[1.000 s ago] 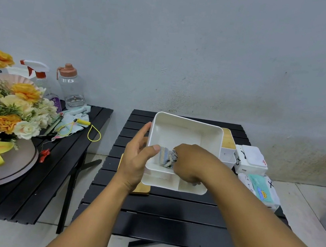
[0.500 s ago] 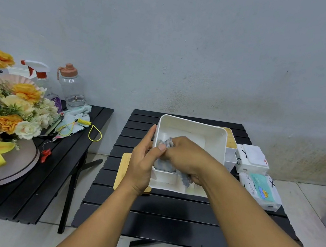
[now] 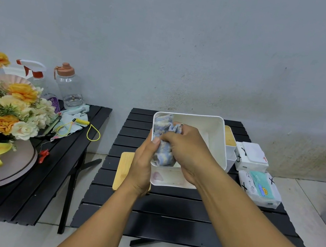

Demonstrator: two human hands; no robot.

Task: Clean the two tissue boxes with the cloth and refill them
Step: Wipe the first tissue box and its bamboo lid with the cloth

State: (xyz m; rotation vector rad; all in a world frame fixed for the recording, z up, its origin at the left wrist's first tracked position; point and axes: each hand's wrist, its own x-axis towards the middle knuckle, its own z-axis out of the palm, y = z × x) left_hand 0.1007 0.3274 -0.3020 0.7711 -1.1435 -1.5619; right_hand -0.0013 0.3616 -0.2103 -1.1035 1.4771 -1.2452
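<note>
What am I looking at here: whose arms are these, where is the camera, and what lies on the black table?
No machine: a person works bare-handed, filmed by one wide-angle camera worn on the head, looking down. The left hand grips the left rim of an open white tissue box, tilted towards the camera. The right hand grips a bunched blue-and-white cloth inside it. On the black table lie a wooden lid by the left hand, and to the right a second box and two tissue packs. The side table holds flowers and bottles.

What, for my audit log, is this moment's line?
wipe | left hand holds tissue box | right hand grips cloth inside | refill pending
</note>
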